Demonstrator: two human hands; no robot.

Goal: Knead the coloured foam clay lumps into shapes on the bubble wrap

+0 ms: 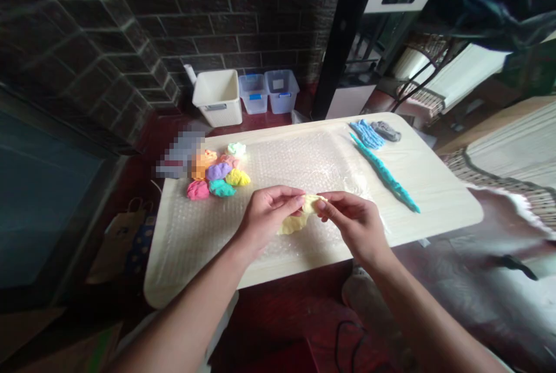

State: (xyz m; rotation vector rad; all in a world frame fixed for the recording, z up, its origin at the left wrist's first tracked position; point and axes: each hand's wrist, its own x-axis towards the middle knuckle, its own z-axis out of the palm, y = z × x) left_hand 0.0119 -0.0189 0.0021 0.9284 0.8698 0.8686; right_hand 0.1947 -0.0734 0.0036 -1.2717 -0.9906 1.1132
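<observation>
Between my two hands I hold a pale yellow, soft crumpled piece [311,204] above the middle of the table. My left hand [270,211] pinches its left end between thumb and fingers. The other end is pinched by my right hand [353,215]. More pale yellow material [292,224] shows just below my left fingertips; whether it is the same piece I cannot tell. Under both hands lies a sheet of bubble wrap [282,161]. Whether the yellow stuff is cloth, paper or clay is not clear.
Left on the bubble wrap sit several coloured crumpled lumps [218,172]. At the table's right lie a long teal twisted roll [384,175], a blue bundle [368,134] and a grey one [386,131]. Behind the table [438,199] stand a white bin [219,112] and two clear boxes [281,101].
</observation>
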